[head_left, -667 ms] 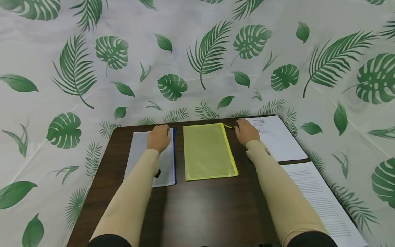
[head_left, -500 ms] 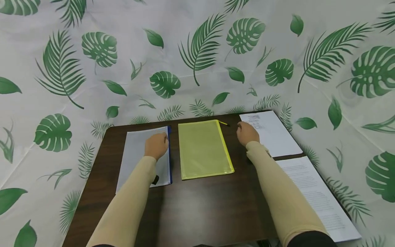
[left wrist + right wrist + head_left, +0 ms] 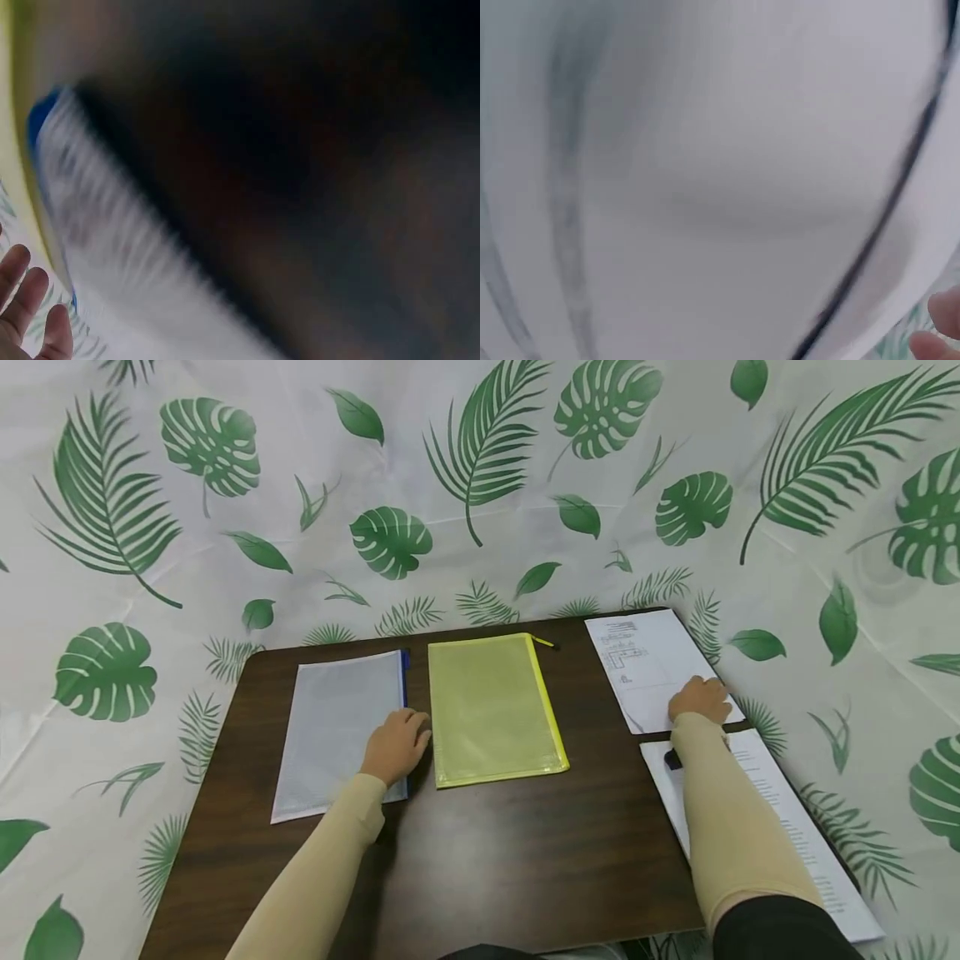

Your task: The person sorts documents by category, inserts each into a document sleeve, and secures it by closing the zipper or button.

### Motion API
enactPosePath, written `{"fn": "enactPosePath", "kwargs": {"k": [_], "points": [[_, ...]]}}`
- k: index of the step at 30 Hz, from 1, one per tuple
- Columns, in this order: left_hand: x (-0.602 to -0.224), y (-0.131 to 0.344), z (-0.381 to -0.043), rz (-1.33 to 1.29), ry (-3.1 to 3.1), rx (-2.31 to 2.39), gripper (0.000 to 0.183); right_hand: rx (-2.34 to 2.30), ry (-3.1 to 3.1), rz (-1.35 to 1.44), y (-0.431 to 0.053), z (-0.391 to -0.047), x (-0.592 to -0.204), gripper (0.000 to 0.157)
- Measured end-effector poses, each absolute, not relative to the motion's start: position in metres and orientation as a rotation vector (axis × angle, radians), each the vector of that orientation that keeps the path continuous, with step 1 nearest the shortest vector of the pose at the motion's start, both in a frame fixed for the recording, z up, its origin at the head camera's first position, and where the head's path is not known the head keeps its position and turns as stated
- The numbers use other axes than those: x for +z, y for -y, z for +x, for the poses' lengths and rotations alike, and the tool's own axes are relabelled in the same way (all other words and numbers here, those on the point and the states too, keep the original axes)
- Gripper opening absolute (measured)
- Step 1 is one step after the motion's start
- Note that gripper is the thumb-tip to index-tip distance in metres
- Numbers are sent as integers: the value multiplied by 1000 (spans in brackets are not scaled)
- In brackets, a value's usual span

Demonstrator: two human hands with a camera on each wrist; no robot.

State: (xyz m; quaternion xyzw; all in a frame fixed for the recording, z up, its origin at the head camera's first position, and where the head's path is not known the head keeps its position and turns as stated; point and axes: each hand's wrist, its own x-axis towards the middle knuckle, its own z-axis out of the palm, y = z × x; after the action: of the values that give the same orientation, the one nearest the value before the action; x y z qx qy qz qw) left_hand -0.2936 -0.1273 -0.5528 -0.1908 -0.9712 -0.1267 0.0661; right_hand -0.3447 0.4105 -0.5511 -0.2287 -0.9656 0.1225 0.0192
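My left hand is over the right edge of a clear zip folder with a blue edge, its fingers spread and loosely bent. In the left wrist view the fingers stand apart with nothing between them. A yellow zip folder lies just right of that hand, its zip pull sticking out at the top corner. My right hand is low over the bottom right part of a printed sheet. In the right wrist view only its fingertips show, slightly apart.
A stack of text-printed paper lies nearer me on the right, partly under the right forearm. Everything rests on a dark wooden table. A leaf-patterned cloth hangs behind and around it.
My right hand has moved right and nearer, from beside the yellow folder to over the printed sheet. My left hand has come nearer and right, from the blue-edged folder's upper part to its edge.
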Motion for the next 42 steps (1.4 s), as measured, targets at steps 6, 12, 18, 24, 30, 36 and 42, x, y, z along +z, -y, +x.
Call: {"fn": "enactPosePath", "kwargs": {"k": [6,12,18,24,30,36,42], "points": [[-566,119,-290,-679,2894,-249,38,428,3016,-850,-442,-348,-550,59],[-573,117,-291,-753,2922,-80,40,454,3106,-914,-460,-351,-554,70],[-547,103,-298,-806,2999,52,33,403,3168,-913,-467,-352,-545,67],[-509,71,-333,-828,3039,-2,16,445,3169,-968,-469,-362,-541,70],[-505,7,-365,-615,3176,-184,22,448,3181,-984,-469,-364,-543,79],[-542,-67,-368,-280,3319,-322,41,491,3193,-1056,-461,-355,-550,83],[-552,-115,-369,-60,3409,-402,72,512,3124,-1056,-465,-357,-546,81]]}}
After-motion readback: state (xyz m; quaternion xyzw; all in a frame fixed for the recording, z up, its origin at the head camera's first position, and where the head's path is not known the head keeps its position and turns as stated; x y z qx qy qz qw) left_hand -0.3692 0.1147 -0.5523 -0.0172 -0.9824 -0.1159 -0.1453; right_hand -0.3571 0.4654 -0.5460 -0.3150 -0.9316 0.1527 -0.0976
